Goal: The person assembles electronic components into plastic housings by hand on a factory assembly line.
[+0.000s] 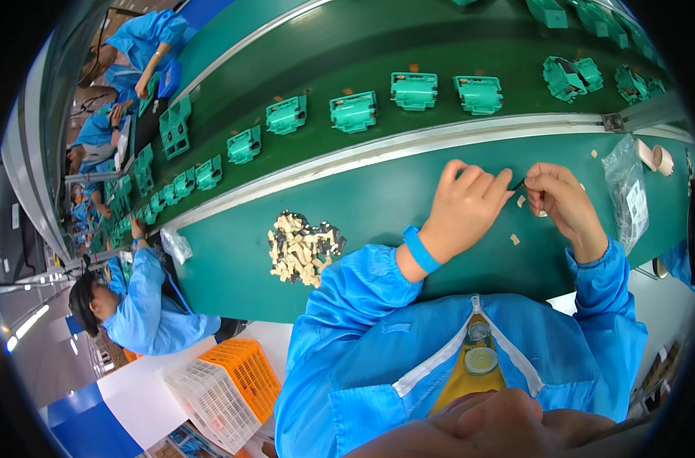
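My left hand (469,202) and my right hand (565,198) are raised close together over the green tabletop, fingers closed and fingertips nearly meeting. A small black part (519,185) sticks out from the pinch of my right thumb and forefinger toward my left fingertips. What my left fingers pinch, if anything, is too small to make out. A cream bit shows under my right fingers, where I cannot tell whether it is held. Small cream pieces (514,240) lie on the table below my hands. A pile of cream and black pieces (298,248) sits left of my left forearm.
Beyond a metal rail (408,149) runs a green conveyor belt (301,72) carrying several teal plastic housings (414,91). At the right lie a clear plastic bag (627,195) and a tape roll (662,160). Co-workers (160,305) sit at left, near orange and white crates (244,378).
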Demonstrator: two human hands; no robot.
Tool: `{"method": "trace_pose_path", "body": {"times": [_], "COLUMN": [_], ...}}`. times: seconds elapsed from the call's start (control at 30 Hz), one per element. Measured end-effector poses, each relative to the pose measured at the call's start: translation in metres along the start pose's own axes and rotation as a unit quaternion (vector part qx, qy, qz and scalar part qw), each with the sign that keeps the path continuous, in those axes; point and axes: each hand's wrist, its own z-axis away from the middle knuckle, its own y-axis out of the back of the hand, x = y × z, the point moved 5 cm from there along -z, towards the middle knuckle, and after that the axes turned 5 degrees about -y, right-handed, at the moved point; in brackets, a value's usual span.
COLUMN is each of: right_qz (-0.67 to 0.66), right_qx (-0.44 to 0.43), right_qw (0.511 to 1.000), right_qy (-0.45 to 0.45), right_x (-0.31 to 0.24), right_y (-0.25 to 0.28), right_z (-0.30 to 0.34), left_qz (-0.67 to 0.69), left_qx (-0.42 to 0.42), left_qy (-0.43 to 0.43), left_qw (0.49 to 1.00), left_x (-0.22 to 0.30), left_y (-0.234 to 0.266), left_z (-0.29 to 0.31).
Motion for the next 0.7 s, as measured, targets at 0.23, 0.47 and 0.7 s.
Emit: {"method": "trace_pose_path", "body": {"times": [0.23,0.47,0.7], "right_qz": [0.026,0.348,0.408], "right_qx": [0.15,0.401,0.395], "right_qw": [0.974,0.771,0.742], "right_qy": [0.168,0.351,0.355], "right_x": [-0.042,-0.102,-0.114], "right_y": [0.089,0.12,0.139], "right_z": [-0.004,-0.025,-0.075], "left_qz": [0.127,0.136,0.139], "left_qx": [-0.076,-0.118,-0.099], "left_qy": [0.06,0.124,0.117], "left_qw": [0.987,0.976,0.978], "left_x": [-0.002,0.0,0.003], "left_y": [0.015,0.017,0.019], "left_z": [0.015,0.054,0.048]}}
